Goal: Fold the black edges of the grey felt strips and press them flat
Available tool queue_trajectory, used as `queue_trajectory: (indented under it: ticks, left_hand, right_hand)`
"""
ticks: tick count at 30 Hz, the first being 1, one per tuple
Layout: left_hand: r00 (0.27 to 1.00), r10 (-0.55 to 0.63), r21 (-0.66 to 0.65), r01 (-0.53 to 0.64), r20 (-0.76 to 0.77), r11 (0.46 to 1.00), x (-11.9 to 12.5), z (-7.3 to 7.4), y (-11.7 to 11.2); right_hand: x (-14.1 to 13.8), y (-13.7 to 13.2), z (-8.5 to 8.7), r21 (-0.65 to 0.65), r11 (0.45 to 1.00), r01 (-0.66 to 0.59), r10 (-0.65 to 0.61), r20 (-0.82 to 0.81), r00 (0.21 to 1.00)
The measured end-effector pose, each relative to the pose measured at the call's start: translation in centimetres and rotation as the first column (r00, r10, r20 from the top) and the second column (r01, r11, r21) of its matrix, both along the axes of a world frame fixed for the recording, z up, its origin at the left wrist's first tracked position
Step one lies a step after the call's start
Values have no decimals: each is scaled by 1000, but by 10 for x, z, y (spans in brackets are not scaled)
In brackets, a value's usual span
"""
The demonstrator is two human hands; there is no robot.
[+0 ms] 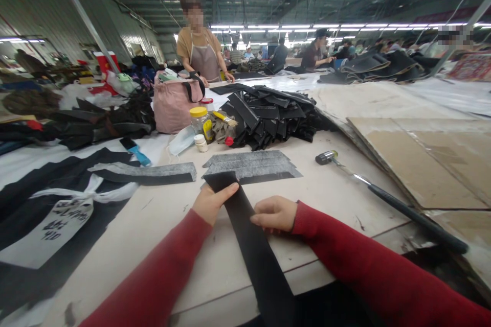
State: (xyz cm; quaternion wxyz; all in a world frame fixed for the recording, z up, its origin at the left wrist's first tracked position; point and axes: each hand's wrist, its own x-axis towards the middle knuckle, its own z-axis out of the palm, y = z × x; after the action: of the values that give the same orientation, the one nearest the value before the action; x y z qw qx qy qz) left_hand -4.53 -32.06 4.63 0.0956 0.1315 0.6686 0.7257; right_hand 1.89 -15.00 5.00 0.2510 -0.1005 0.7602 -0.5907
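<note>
A long black fabric strip [253, 245] lies on the worktable [161, 235] and runs from its front edge up toward a grey felt piece [251, 165]. My left hand [212, 201] holds the strip's left edge near its far end, thumb on top. My right hand [274, 213] is closed on the strip's right edge, fingers curled. Both sleeves are red. Another grey strip [149, 173] lies to the left.
A hammer [383, 194] lies at the right beside cardboard sheets [422, 163]. A heap of black cut pieces [268, 112], a yellow-lidded jar [199, 121] and a pink bag [174, 102] sit further back. A person in an apron [199, 51] stands at the far side. Black fabric with a written label [61, 214] lies left.
</note>
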Motion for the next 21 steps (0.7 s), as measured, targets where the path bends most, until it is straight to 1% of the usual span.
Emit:
queue_trajectory:
  ticks: [1,3,4,6,7,9,11,13,16,18,21]
  left_hand:
    - [1000,3,-1,-3,-8,1000,-1,0,-1]
    - [1000,-10,-26,9,-16,1000,-2,0,-2]
    - [999,-32,-47,31,-21,998,-2,0,-2]
    - [995,-90,-100,86,-34,991,1,0,0]
    - [991,-126,-133,119,-40,984,4,-1,1]
    - [980,-193,-211,180,-44,961,10,-1,5]
    - [966,-255,-286,230,-52,930,15,-2,7]
    - [951,-296,-340,251,-88,906,18,-3,9]
    - [933,-320,-401,234,-165,886,18,-4,9]
    - [926,-329,-425,227,-185,876,17,-3,9]
    - [920,-341,-431,232,-193,872,17,-2,10]
  right_hand:
    - [-1,0,-1,-16,1000,16,-17,-47,999]
    - [-2,0,-3,-38,997,74,-80,-208,975]
    - [-3,0,-4,-42,992,118,-126,-311,942]
    - [-5,1,-4,-54,974,221,-219,-497,840]
    - [-6,2,-3,-62,961,268,-256,-559,788]
    - [-7,3,-2,-82,938,336,-310,-631,711]
    - [-7,4,0,-68,925,373,-319,-672,668]
    - [-7,5,0,-30,921,387,-294,-704,646]
    - [-6,5,0,2,920,391,-270,-721,638]
    - [-6,4,0,-3,922,387,-277,-703,655]
    - [-6,3,-1,-20,928,373,-300,-636,712]
